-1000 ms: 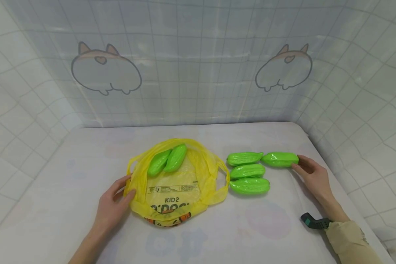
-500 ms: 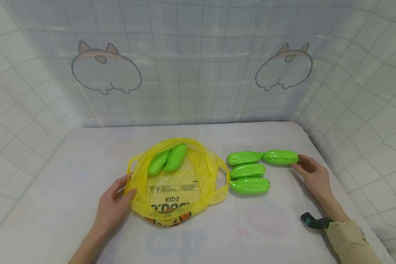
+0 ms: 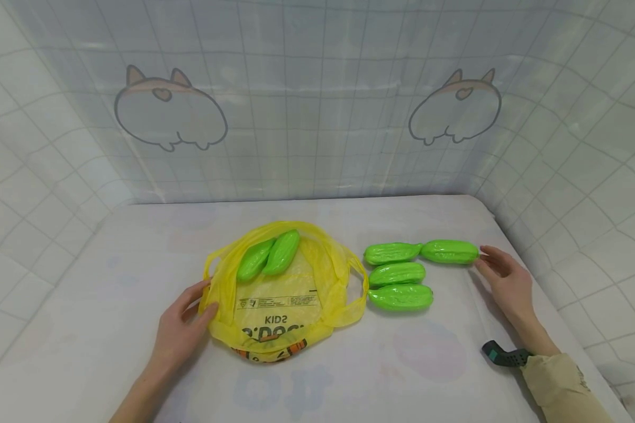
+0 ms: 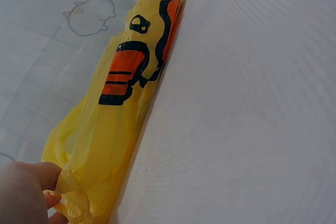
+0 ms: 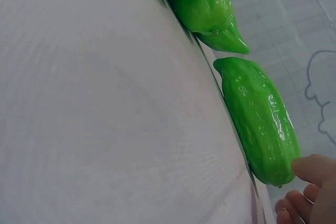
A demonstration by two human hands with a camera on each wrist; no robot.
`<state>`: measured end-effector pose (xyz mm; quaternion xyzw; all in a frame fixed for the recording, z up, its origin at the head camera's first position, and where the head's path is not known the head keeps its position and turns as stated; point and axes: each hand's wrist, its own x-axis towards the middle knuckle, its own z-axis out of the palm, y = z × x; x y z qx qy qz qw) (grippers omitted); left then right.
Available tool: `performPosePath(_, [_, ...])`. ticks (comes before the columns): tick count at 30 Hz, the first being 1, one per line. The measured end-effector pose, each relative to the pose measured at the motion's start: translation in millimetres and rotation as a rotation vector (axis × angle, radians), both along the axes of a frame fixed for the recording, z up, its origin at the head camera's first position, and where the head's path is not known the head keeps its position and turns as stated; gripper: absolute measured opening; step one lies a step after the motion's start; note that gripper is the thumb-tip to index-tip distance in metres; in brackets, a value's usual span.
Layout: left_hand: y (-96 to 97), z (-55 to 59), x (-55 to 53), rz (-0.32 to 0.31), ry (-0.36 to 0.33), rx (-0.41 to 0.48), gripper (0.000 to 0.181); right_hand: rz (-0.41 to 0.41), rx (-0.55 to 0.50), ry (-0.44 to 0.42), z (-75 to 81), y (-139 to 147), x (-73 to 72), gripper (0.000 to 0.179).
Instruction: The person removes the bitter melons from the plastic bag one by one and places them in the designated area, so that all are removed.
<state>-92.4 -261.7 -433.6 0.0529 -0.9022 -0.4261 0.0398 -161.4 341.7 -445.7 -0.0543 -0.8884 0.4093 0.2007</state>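
My left hand (image 3: 180, 326) pinches the left edge of a yellow plastic carrier bag (image 3: 296, 288), thumb and fingers on the film in the left wrist view. The bag lies with its mouth spread wide. Two glossy green bitter melons (image 3: 283, 252) rest inside, at its far side. Right of the bag, three more lie in a column, the nearest melon (image 3: 401, 298) by the bag's handle. Another bitter melon (image 3: 450, 252) lies end to end with the column's farthest one. Just off its right end is my right hand (image 3: 508, 288), fingers loosely bent, holding nothing.
A white patterned cloth covers the table (image 3: 376, 376). Tile-print sheeting (image 3: 317, 117) stands behind and at both sides, its right side close to my right arm. A black strap (image 3: 505, 355) sits on the right wrist.
The rightmost melon has shifted slightly away from me, into line with the farthest one of the column. My right hand has then let go and drawn slightly right. My left hand stays put.
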Motion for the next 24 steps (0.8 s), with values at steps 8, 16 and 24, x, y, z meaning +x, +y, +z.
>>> performPosePath(8, [-1.5,-2.3,0.0,0.006,0.013,-0.011,0.055,-0.125,-0.154,0.023,8.1,-8,3.1,0.042])
performPosePath(16, [0.2,-4.9,-0.7,-0.007,0.045,0.013,0.054,-0.051,-0.171,0.234,23.4,-45,6.0,0.040])
performPosePath(24, [-0.8,-5.2,-0.1,0.004,0.030,0.004,0.056,0.071,-0.208,0.336,44.4,-101,19.3,0.039])
